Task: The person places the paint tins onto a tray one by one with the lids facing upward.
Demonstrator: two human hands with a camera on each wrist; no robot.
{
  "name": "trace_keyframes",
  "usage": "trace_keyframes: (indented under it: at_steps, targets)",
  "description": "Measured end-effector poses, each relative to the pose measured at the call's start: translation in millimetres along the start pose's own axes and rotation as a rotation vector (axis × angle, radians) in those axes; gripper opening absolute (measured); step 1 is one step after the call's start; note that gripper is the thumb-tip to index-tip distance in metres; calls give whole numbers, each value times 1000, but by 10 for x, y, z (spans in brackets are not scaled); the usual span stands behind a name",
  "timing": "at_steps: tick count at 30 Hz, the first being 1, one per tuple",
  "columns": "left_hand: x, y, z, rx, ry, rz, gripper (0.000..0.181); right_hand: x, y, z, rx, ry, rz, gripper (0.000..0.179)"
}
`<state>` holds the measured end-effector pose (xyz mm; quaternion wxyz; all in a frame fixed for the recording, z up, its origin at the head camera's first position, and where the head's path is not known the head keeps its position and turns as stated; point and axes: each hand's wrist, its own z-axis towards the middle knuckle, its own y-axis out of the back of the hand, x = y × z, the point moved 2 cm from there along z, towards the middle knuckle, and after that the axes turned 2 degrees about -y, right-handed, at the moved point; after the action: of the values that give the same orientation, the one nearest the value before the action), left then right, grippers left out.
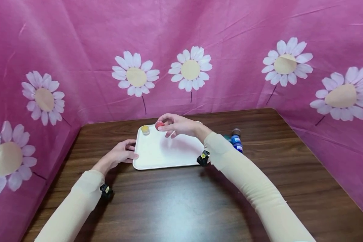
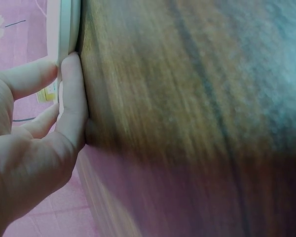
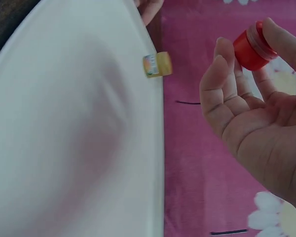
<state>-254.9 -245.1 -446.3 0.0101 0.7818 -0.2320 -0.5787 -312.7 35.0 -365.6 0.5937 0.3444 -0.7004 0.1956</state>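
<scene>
Between thumb and fingers my right hand (image 1: 181, 126) holds a small red jar (image 3: 252, 48) above the far part of a white tray (image 1: 169, 153). Its lid is red as well. A small yellow-lidded jar (image 1: 145, 130) stands on the tray near its far left corner, with a label showing in the right wrist view (image 3: 151, 65). At the tray's left edge, my left hand (image 1: 121, 153) pinches the rim; the left wrist view shows its thumb (image 2: 32, 79) on one side and a finger (image 2: 75, 91) on the other.
Right of the tray, partly behind my right forearm, several small jars stand close together: a brown-topped one (image 1: 236, 132), blue ones (image 1: 236, 139) and a green one (image 1: 228, 138). A pink flowered cloth (image 1: 224, 84) hangs around the wooden table (image 1: 157, 205).
</scene>
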Motion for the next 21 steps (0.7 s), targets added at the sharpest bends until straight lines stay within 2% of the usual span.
trace_keyframes:
  at_steps: [4,12,21]
  targets:
    - [-8,7,-21,-3,-1,-3,78,-46,-32,60,-7,-22,47,37]
    - [-7,16,-42,-1,-7,-1,78,-92,-41,125,-33,-27,62,38]
    - [-14,0,-36,-4,-15,-7,76,-310,31,280,-113,-109,118,39]
